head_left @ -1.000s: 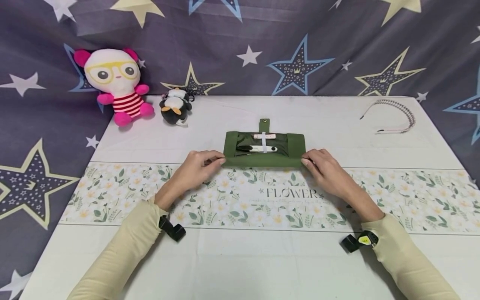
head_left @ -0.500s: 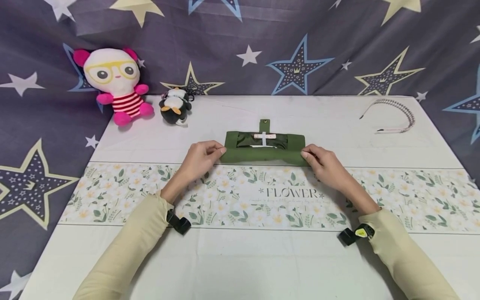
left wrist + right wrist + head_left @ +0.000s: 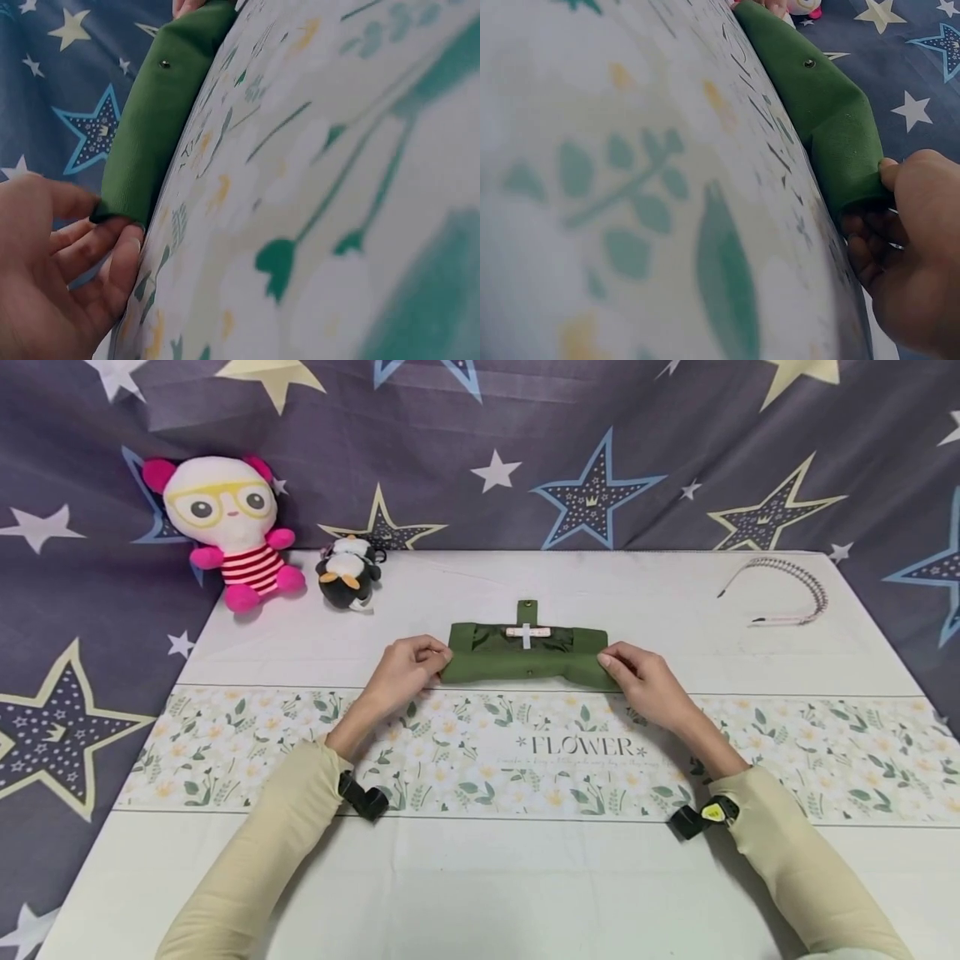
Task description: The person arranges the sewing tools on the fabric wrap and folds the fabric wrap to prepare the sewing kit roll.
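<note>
A green fabric roll-up pouch (image 3: 502, 666) lies crosswise near the table's middle, its near side folded over into a thick roll. My left hand (image 3: 401, 670) pinches the roll's left end, thumb and fingers around the edge. At the other end my right hand (image 3: 641, 681) pinches it the same way. A metal snap (image 3: 164, 64) shows on the rolled side in both wrist views. Beyond the roll, part of a dark inner pocket (image 3: 491, 637) shows, with a small pinkish strip (image 3: 515, 632) under a white band. A tab (image 3: 527, 612) with a snap points away at the back.
A floral paper strip (image 3: 450, 760) runs across the white table (image 3: 480, 885) in front of the pouch. Back left are a pink-and-white plush toy (image 3: 247, 539) and a small penguin plush (image 3: 348, 572). A headband (image 3: 813, 589) lies back right, before a star-patterned curtain (image 3: 442, 427).
Both hands have moved slightly away from me, rolling the pouch's near edge over the pocket. The white-and-black tool inside is now covered, and a snap has come into view on the roll.
</note>
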A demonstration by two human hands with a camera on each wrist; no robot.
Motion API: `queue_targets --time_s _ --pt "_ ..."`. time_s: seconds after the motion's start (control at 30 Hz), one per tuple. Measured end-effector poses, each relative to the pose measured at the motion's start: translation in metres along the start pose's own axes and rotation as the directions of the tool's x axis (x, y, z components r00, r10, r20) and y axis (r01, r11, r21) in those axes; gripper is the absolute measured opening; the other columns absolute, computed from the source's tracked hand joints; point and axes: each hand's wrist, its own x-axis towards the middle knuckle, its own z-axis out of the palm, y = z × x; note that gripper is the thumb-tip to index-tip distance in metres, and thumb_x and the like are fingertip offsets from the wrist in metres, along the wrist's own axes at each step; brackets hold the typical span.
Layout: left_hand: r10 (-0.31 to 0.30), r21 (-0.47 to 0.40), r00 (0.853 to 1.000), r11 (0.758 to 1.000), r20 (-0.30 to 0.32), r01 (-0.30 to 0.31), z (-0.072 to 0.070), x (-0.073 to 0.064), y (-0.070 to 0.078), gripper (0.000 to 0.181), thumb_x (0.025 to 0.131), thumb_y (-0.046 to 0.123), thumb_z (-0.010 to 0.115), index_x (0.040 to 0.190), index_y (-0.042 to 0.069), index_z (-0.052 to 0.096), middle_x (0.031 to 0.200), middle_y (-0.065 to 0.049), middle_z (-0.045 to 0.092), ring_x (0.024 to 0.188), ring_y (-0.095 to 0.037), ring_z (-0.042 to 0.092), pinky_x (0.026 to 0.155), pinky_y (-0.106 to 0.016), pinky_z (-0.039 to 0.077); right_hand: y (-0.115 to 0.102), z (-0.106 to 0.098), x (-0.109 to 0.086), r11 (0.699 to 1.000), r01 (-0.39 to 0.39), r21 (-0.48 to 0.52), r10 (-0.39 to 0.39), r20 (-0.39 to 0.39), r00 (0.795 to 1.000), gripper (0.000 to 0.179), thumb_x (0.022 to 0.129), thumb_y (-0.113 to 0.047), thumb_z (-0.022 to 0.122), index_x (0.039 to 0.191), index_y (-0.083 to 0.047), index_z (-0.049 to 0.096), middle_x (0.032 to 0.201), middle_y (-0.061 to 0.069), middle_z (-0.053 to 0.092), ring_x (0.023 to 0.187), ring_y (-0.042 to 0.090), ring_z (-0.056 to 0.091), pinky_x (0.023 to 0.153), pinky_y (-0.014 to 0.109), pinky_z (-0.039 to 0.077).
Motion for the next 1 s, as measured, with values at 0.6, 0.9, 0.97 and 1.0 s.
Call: queue_targets --time_s 0.6,0.9,0.97,1.0 --pt "0.102 0.016 0.995 0.995 -0.002 -0.102 0.004 -0.002 -0.009 0.022 0.109 0.026 0.058 0.111 0.005 0.066 0.079 -0.009 0.062 0.063 -0.022 0.051 0.061 -0.035 0.046 0.001 0.004 0.001 1.000 0.020 0.018 -0.018 -0.094 0.995 0.028 0.112 -0.018 0.050 0.113 0.002 0.069 0.072 0.008 0.052 0.057 0.020 0.041 0.053 0.029 0.036" --pt "0.034 -0.008 0.999 0.999 0.020 -0.034 0.003 0.005 -0.006 0.028 0.111 0.032 0.051 0.110 0.006 0.062 0.077 -0.010 0.058 0.064 -0.024 0.054 0.054 -0.033 0.048 0.000 0.007 0.009 1.000 -0.001 0.013 0.004 -0.176 0.984 0.028 0.111 -0.017 0.052 0.108 0.003 0.071 0.070 0.007 0.049 0.057 0.018 0.038 0.056 0.029 0.032" --pt "0.030 -0.002 0.999 1.000 0.025 -0.030 0.002 0.006 -0.005 0.029 0.112 0.032 0.050 0.108 0.006 0.061 0.075 -0.010 0.059 0.061 -0.023 0.050 0.054 -0.033 0.046 -0.001 0.007 0.011 1.000 -0.010 0.012 0.012 -0.192 0.981 0.028 0.111 -0.018 0.053 0.106 0.003 0.071 0.070 0.007 0.048 0.057 0.018 0.038 0.056 0.030 0.032" --pt "0.031 0.004 0.999 0.999 0.027 -0.031 0.002 0.006 -0.005 0.029 0.112 0.032 0.050 0.108 0.005 0.061 0.074 -0.010 0.059 0.059 -0.023 0.049 0.055 -0.032 0.045 -0.002 0.008 0.011 1.000 -0.015 0.011 0.017 -0.198 0.980 0.028 0.111 -0.019 0.053 0.106 0.003 0.071 0.070 0.007 0.048 0.057 0.018 0.038 0.056 0.030 0.032"
